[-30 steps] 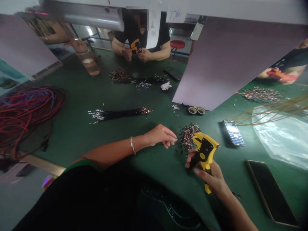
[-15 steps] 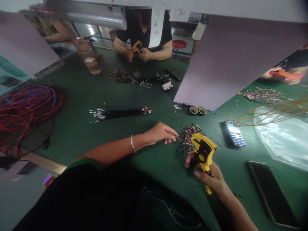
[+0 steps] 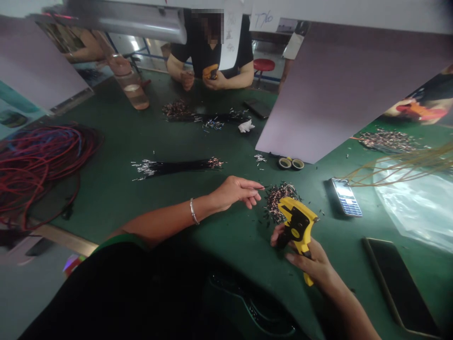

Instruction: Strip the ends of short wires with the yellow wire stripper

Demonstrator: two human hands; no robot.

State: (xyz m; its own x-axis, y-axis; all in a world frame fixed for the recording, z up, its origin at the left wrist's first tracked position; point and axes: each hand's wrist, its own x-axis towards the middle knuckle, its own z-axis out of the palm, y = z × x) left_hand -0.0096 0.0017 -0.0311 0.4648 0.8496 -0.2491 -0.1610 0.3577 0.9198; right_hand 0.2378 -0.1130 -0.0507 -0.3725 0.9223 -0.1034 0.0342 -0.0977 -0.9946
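My right hand (image 3: 316, 264) is wrapped round the handles of a yellow and black wire stripper (image 3: 299, 222), its head pointing up and left. Under and beyond that head lies a heap of short black and copper wire offcuts (image 3: 279, 196). To the left of the heap, my left hand (image 3: 237, 192) pinches a short thin wire (image 3: 264, 188) between thumb and fingertips; only its dark end shows. Farther up the table rests a bundle of black wires (image 3: 180, 165), with silvery ends at the left and bare copper ends at the right.
Two tape rolls (image 3: 290, 163) sit by a pale divider panel (image 3: 339, 85). At the right are a keypad phone (image 3: 346, 196), a large dark phone (image 3: 399, 283) and a plastic bag (image 3: 417, 203). Red and blue cables (image 3: 42, 165) lie coiled at the left. Opposite, a co-worker (image 3: 212, 61) holds an orange tool.
My left hand has shifted slightly up, its fingertips now at the upper left of the heap. The wire stripper has moved slightly left. Across the table, the co-worker's hands have moved a little apart.
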